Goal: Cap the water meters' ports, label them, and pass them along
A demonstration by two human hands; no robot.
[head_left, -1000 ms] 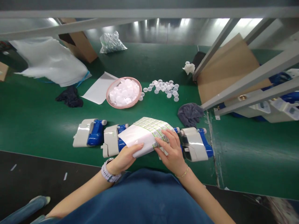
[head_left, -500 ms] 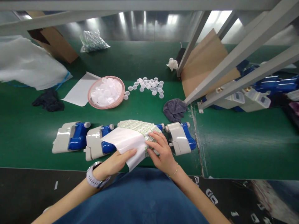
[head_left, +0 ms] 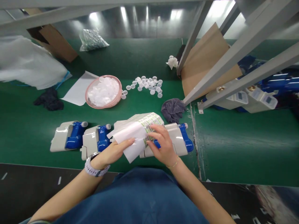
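My left hand point(head_left: 118, 150) is closed on a curled sheet of stickers point(head_left: 137, 135), thumb on top. White backing faces up on its left part, and rows of small green-and-white printed labels show on the right. My right hand point(head_left: 162, 143) has its curved fingers and thumb pinched at the labelled part; whether a single label is between the fingertips I cannot make out. Below the sheet, partly hidden, lie white-and-blue plastic units. To the left are two more such units point(head_left: 62, 137) point(head_left: 90, 142), and the right one point(head_left: 178, 138) shows beside my right hand.
A pink bowl point(head_left: 120, 96) holds white caps, with loose caps point(head_left: 146, 83) beside it. Grey cloth point(head_left: 173, 109), dark cloth point(head_left: 49, 99) and white paper point(head_left: 76, 91) lie on the green table point(head_left: 245, 149). Metal frame bars point(head_left: 217, 59) slant across the right, before cardboard point(head_left: 203, 59).
The sheet has curled over further and shifted, uncovering more of the units below and to its right. My right fingers have stayed at its labelled part, slightly higher in the picture.
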